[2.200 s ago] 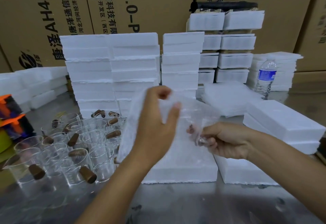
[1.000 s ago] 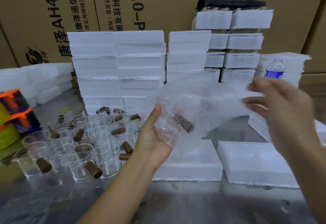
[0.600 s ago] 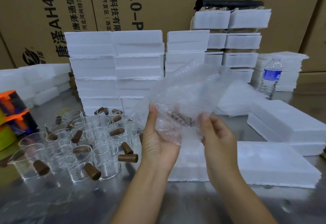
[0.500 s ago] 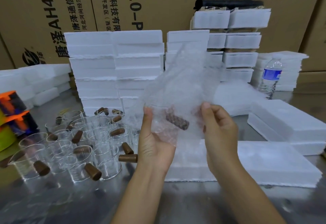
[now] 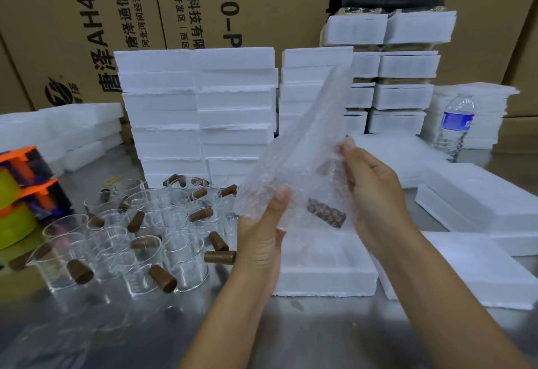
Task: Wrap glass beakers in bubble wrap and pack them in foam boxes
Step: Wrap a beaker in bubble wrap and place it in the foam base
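Head view: left hand (image 5: 262,235) pinches the clear bubble-wrap sheet (image 5: 302,147), thumb on front, fingers hidden behind. Right hand (image 5: 375,194) at the sheet's 3 o'clock, fingers near straight, flat against it. Brown ribbed stopper (image 5: 326,213) shows through the wrap between the hands; the beaker around it is unclear. White foam box (image 5: 323,269) at 6 o'clock. Bare clear glass beakers (image 5: 139,240) at 9 o'clock on the steel table (image 5: 320,333).
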The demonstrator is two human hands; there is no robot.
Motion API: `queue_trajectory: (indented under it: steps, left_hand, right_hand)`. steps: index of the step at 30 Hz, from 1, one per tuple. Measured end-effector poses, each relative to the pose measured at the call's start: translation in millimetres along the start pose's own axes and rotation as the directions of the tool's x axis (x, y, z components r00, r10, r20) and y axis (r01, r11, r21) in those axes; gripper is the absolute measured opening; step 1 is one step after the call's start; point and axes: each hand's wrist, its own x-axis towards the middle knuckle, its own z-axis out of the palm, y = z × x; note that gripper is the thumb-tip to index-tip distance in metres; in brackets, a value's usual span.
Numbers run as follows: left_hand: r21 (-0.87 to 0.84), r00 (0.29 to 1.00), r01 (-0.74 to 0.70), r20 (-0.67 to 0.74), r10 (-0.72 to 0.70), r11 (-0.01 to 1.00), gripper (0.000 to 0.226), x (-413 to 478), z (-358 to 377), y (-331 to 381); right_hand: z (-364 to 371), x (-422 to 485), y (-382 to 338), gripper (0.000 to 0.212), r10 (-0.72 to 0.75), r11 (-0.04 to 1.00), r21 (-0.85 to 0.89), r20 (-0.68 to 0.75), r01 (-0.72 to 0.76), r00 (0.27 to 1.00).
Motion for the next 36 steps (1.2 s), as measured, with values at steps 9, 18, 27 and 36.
queue_trajectory:
  steps: [9, 18, 27, 36]
  left_hand:
    - [-0.098, 0.995, -0.049, -0.089, 0.04, 0.994, 0.085, -4.7, 11.1, 0.2]
    - [0.291, 0.981, 0.037, 0.174, -0.09, 0.956, 0.054, 26.6, -16.1, 25.7]
    - [0.704, 0.871, -0.301, 0.477, -0.115, 0.643, 0.065, 57.2, -26.5, 45.2]
    - [0.612, 0.892, -0.236, 0.444, -0.081, 0.755, 0.046, 54.8, -37.3, 18.8]
  right_hand:
    - [-9.1, -19.7, 35.2, 0.033, -0.053, 0.992, -0.105, 0.18, 0.073, 0.982]
    - [-3.8, 1.9, 45.8, 0.012, -0.113, 0.989, -0.096, 0.011, 0.114, 0.993]
    - [-7.5, 16.0, 57.4, 0.015, -0.125, 0.989, -0.082, 0.004, 0.124, 0.992]
    - [-4.4, 13.8, 58.3, 0.029, -0.286, 0.918, -0.281, 0.02, 0.28, 0.958]
